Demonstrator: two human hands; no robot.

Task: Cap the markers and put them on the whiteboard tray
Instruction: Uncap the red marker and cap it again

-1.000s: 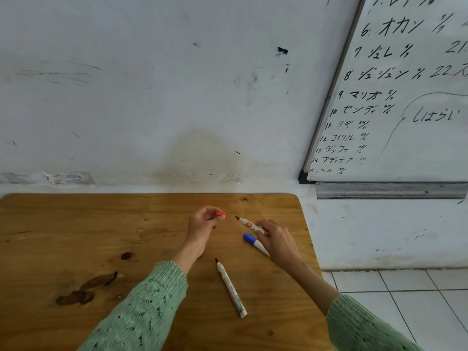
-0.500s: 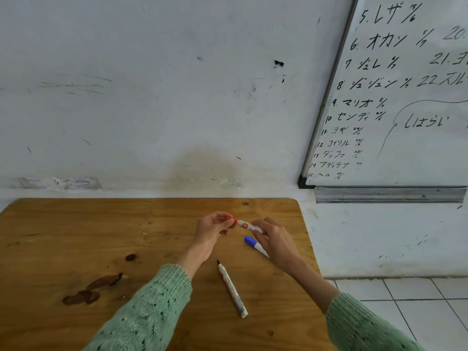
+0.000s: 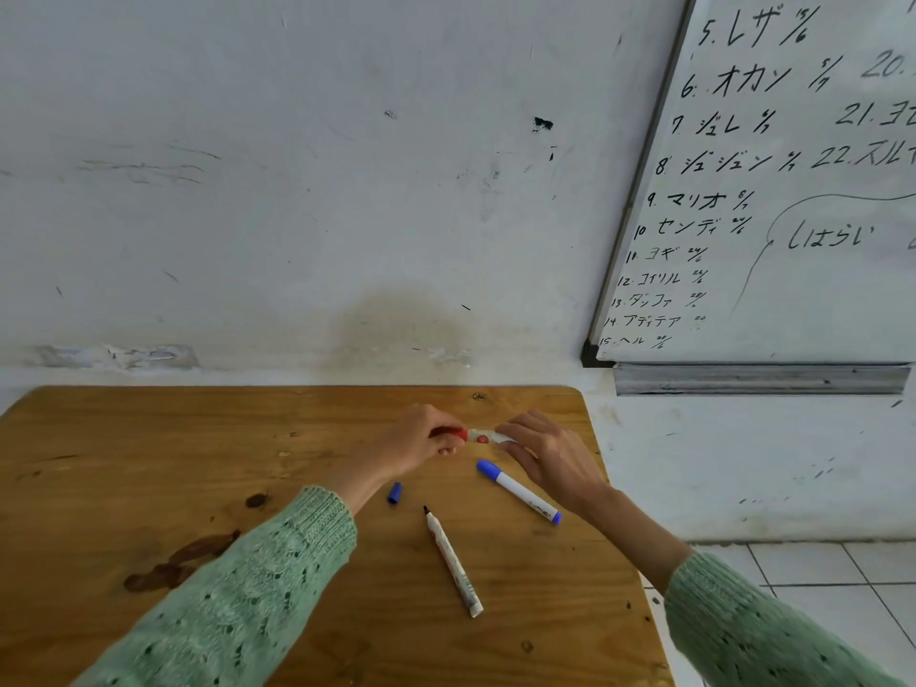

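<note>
Both hands hold a red marker [image 3: 482, 435] level above the wooden table [image 3: 148, 463]. My left hand [image 3: 419, 441] pinches its red cap [image 3: 451, 433], which sits on the marker's tip. My right hand [image 3: 547, 456] grips the white barrel's other end. A blue marker [image 3: 518, 490] with its cap on lies on the table just under my right hand. An uncapped black marker [image 3: 452, 562] lies nearer me, tip pointing away. A small loose blue cap [image 3: 394, 492] rests left of it. The grey whiteboard tray [image 3: 758, 379] hangs on the wall at the right.
The whiteboard [image 3: 793, 190] above the tray is covered in handwriting. The table's right edge [image 3: 624, 513] ends short of the tray, with white floor tiles [image 3: 818, 577] below. Dark stains [image 3: 183, 562] mark the table at the left.
My hands came together: the red cap in my left hand met the marker's tip and now sits on it. The loose blue cap has come into sight by my left wrist.
</note>
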